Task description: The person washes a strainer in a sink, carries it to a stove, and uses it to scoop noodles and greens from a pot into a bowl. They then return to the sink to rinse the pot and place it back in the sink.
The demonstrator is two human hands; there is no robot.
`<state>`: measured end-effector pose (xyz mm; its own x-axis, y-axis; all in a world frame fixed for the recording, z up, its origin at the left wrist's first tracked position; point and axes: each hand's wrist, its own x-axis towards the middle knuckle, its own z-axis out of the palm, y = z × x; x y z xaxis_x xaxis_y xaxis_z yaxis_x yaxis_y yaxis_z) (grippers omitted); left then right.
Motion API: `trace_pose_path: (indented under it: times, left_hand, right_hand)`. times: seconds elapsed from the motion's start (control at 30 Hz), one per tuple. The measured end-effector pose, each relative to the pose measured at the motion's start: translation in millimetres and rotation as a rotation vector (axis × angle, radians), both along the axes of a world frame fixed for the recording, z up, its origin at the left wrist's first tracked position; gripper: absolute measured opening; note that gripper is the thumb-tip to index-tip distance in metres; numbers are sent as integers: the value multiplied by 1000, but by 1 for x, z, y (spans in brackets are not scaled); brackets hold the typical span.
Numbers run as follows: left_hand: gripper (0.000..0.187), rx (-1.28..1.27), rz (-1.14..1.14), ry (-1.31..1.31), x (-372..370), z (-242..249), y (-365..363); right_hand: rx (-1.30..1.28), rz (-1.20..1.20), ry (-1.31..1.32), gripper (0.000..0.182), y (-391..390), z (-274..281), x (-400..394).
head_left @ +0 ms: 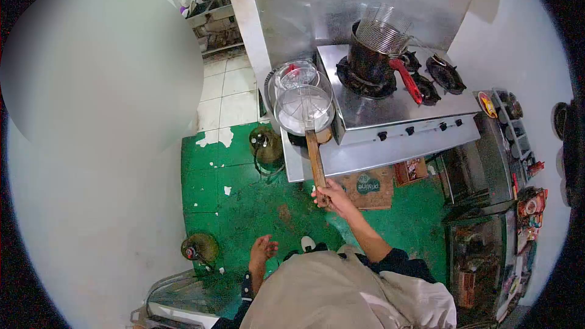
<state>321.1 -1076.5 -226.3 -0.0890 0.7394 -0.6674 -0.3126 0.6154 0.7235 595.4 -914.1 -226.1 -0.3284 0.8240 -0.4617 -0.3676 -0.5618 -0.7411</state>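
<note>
My right hand (332, 197) is closed round the end of the wooden handle of a round mesh strainer (303, 109). The strainer's bowl overlaps a metal basin (271, 88) left of the stove, where a glimpse of red and more metalware show through and behind the mesh. My left hand (263, 248) hangs low by my apron (317, 292), its fingers loosely bent and apart, with nothing in it. On the stove (365, 119) stands a dark pot (365, 64), and a wire fry basket (381, 33) with a red handle (406, 80) rests over it.
Two gas cylinders (266, 143) (200, 248) stand on the green floor (244, 207). Flattened cardboard (368, 190) and a small box (411, 172) lie below the stove. Shelving with packets (532, 207) lines the right wall. A chair-like metal frame (164, 286) is at lower left.
</note>
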Motion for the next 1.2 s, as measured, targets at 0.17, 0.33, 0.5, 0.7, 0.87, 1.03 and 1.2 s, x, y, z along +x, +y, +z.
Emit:
trace_pose_path:
  times: [0.17,0.33,0.5,0.7,0.87,1.03,1.2]
  left_hand:
    - [39,7,-23,24,1,-8,5]
    - [37,-38,-30,15,8,-9,1]
    - [35,-69,-174,-11,29,-29,-6]
    - [38,-133,-645,12,107,-69,-14]
    - [37,-49,-1109,-2,235,-117,-26]
    - [35,-43,-1339,-31,413,-92,-98]
    - [37,39,-1596,-46,581,-14,-212]
  right_hand:
    - [-16,-26,-50,46,-10,13,5]
    - [-10,-161,-191,47,-26,1,24]
    - [29,-194,-344,41,-70,-30,80]
    - [182,124,-1200,35,-217,-40,158]
    - [-182,184,-1082,28,-399,-59,232]
    - [-674,-78,-843,28,-621,-107,291]
    - [-1071,-393,-593,28,-789,-106,306]
